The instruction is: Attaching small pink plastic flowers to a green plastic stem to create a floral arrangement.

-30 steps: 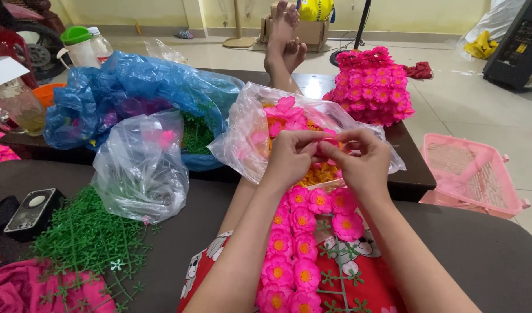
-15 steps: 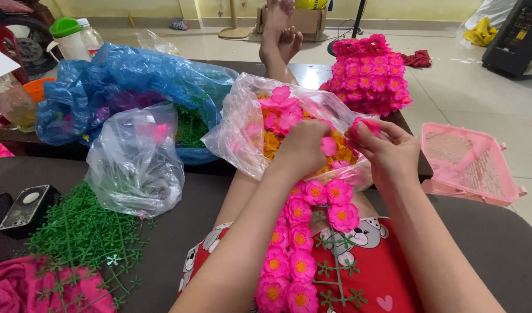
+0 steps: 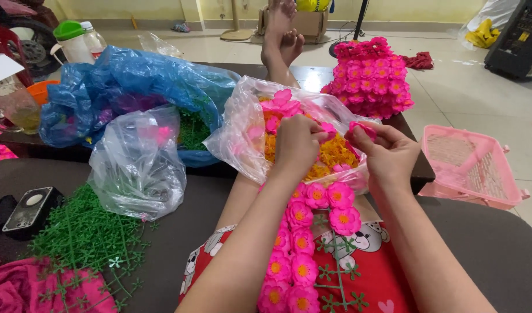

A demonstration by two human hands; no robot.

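Nearest the camera, a strip of pink plastic flowers [image 3: 303,243] with orange centres lay fixed to a green plastic grid [image 3: 335,272] across the person's lap, running up toward the hands. To the left, on the dark bench [image 3: 185,226], a loose green mesh of stems [image 3: 80,232] spread beside a small black device [image 3: 29,210] and a heap of magenta petals [image 3: 22,290]. Above the lap the left hand [image 3: 298,145] was closed, pinching a pink petal piece [image 3: 326,128] at its fingertips, while the right hand [image 3: 387,153] was pinched shut on another pink flower piece [image 3: 363,127]; the two hands were near but not touching. Just behind them sat a clear plastic bag [image 3: 242,133] of pink and orange flower parts. Left of it stood a smaller clear bag [image 3: 135,165] and a blue plastic bag [image 3: 121,87]. To the right, a pink basket [image 3: 471,168] lay on the floor. Farther off, a finished block of pink flowers [image 3: 370,78] sat near the person's bare feet [image 3: 280,35].
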